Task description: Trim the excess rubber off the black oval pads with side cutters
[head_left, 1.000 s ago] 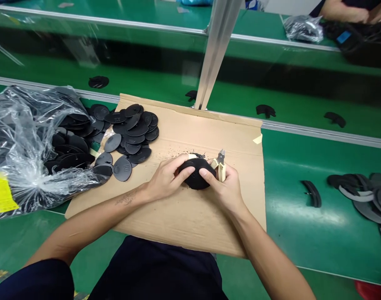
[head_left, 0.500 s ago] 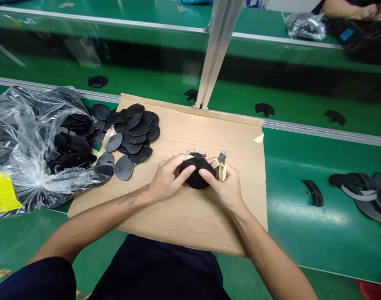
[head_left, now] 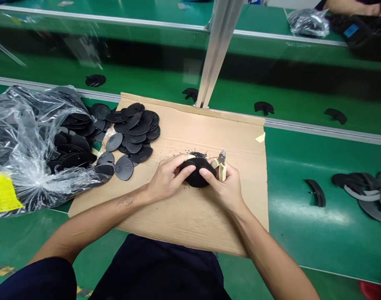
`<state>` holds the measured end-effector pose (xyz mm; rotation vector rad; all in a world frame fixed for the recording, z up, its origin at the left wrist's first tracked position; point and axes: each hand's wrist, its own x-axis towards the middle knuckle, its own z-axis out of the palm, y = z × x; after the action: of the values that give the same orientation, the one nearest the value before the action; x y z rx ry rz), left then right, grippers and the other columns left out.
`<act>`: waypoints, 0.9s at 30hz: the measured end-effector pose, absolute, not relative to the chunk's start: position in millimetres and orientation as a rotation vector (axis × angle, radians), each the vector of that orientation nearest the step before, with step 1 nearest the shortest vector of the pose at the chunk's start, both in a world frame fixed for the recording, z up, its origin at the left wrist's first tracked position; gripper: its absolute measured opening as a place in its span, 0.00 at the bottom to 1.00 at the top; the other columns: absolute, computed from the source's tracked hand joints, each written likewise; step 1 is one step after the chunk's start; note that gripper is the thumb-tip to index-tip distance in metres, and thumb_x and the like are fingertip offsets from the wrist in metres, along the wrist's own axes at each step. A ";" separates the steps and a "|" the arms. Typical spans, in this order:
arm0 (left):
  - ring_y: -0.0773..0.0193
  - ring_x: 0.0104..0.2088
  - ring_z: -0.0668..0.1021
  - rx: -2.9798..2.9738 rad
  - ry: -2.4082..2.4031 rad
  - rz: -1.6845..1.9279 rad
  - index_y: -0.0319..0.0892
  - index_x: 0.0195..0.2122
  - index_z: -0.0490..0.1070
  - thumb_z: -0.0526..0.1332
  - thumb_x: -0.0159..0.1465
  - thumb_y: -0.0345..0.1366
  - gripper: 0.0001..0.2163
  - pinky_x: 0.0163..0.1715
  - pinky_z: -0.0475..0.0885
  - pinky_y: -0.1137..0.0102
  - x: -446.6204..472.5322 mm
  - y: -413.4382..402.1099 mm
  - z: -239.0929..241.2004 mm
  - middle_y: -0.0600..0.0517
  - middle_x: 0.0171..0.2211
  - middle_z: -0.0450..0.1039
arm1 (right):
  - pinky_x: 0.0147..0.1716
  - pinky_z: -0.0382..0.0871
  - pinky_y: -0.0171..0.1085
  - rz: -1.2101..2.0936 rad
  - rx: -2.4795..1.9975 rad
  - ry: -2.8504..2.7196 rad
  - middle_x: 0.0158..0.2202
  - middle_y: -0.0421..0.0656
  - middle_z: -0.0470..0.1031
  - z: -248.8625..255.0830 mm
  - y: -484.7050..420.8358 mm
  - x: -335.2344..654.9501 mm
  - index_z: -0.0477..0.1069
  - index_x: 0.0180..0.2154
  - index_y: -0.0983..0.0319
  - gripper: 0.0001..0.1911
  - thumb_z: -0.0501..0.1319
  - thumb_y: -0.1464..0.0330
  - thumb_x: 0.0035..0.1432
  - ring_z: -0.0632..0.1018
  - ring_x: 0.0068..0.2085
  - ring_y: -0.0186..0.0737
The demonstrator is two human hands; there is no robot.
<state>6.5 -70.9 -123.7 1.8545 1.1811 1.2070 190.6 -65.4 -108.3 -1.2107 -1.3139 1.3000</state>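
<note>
Both hands meet over a flat sheet of cardboard (head_left: pixel 184 216). My left hand (head_left: pixel 165 179) grips the left side of a black oval plastic disc (head_left: pixel 195 175), fingers curled on its top. My right hand (head_left: pixel 224 185) is closed round small cutters with cream handles (head_left: pixel 220 164), whose metal tip points up and away, while its forefinger rests on the same disc. Black trimmings (head_left: pixel 198 154) lie just beyond the disc.
A pile of black discs (head_left: pixel 132 129) lies on the cardboard's far left corner, spilling from a clear plastic bag (head_left: pixel 28 146). Loose black parts (head_left: pixel 362 189) sit at the right and on the green belt (head_left: pixel 146 83). A metal post (head_left: pixel 217 46) rises behind. Another person's arm (head_left: pixel 354 6) is top right.
Both hands hold as before on the disc and cutters. The view has shifted slightly; nothing was taken up or let go.
</note>
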 end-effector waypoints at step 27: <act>0.62 0.39 0.79 2.011 0.929 1.305 0.39 0.46 0.79 0.63 0.71 0.45 0.14 0.38 0.74 0.69 -1.4 -60.3 -121.5 0.45 0.39 0.79 | 0.36 0.74 0.40 0.830 -0.952 -1.718 0.33 0.42 0.79 -105.8 -63.9 200.4 0.74 0.35 0.58 0.04 0.67 0.66 0.63 0.79 0.34 0.40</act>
<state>-1.4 -60.3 -121.5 2.0111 0.9287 1.3050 200.4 -63.9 -105.8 -0.9521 -1.7183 0.8299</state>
